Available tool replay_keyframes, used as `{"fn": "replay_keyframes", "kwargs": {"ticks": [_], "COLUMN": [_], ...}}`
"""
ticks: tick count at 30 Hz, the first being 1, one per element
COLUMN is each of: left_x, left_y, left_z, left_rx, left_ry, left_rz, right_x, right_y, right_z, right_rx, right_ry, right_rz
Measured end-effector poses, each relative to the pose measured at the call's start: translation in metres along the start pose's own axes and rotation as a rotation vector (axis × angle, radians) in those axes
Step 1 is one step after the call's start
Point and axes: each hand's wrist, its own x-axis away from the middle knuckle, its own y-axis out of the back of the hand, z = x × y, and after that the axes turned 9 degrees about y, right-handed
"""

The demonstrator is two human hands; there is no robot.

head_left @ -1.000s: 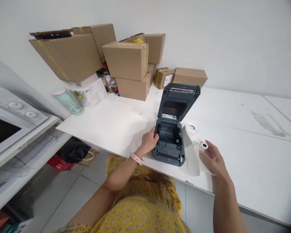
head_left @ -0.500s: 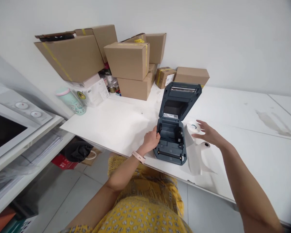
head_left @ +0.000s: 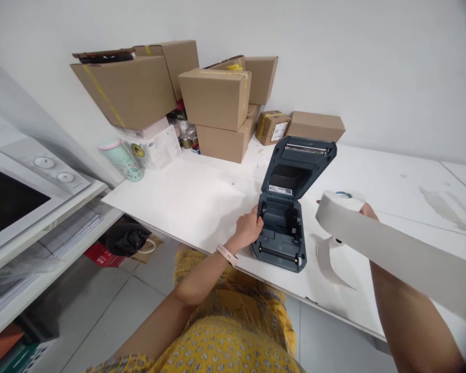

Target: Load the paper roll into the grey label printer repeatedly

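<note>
A dark grey label printer [head_left: 280, 234] stands on the white table with its lid [head_left: 300, 165] raised, and its roll bay holds nothing. My left hand [head_left: 249, 227] is closed on the printer's left edge, the fingertips inside the rim. To the right of the printer, my right hand [head_left: 368, 211] grips a white label roll [head_left: 336, 203] above the table, mostly hidden behind the paper. A long loose strip [head_left: 407, 254] runs from this roll across my forearm to the right. A second, smaller paper roll [head_left: 336, 242] lies below it, its end [head_left: 330, 267] curling towards the table's front edge.
Cardboard boxes [head_left: 213, 101] are stacked along the wall at the back left. A mint tumbler [head_left: 122, 160] stands near the table's left end by a white box [head_left: 159, 147]. On a shelf at the far left sits a microwave [head_left: 34, 181].
My right hand has taken hold of the larger label roll and lifted it off the table, to the right, its strip swinging out. My left hand stays on the printer.
</note>
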Motion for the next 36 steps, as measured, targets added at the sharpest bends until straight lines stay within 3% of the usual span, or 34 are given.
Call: {"fn": "replay_keyframes", "kwargs": {"ticks": [3,6,10,15,19,21,25,30,36], "left_x": [-0.001,-0.002,-0.003,-0.003,-0.002,-0.002,-0.002,-0.002,-0.001], "left_y": [-0.002,-0.004,-0.006,-0.005,-0.003,-0.003,-0.005,-0.009,-0.008], "left_z": [0.002,0.005,0.009,0.01,0.009,0.01,0.011,0.01,0.007], "left_rx": [0.02,0.046,0.076,0.072,0.086,0.095,0.101,0.116,0.15], "left_ry": [-0.006,-0.03,-0.053,-0.046,-0.05,-0.047,-0.035,-0.028,0.012], "left_rz": [-0.003,-0.003,-0.005,-0.006,0.01,0.019,0.0,-0.033,-0.042], "right_x": [-0.014,-0.03,-0.039,-0.041,-0.035,-0.023,0.025,0.088,0.111], "right_y": [-0.031,-0.063,-0.093,-0.116,-0.12,-0.117,-0.112,-0.118,-0.129], "right_z": [0.042,0.064,0.057,0.039,0.031,0.03,0.035,0.049,0.058], "right_rx": [0.019,0.244,0.527,0.708,0.713,0.648,0.506,0.541,0.703], "right_ry": [-0.013,0.075,0.187,0.163,0.187,0.271,0.407,0.49,0.559], "right_rz": [0.291,0.547,0.663,0.781,0.763,0.677,0.439,0.384,0.272]}}
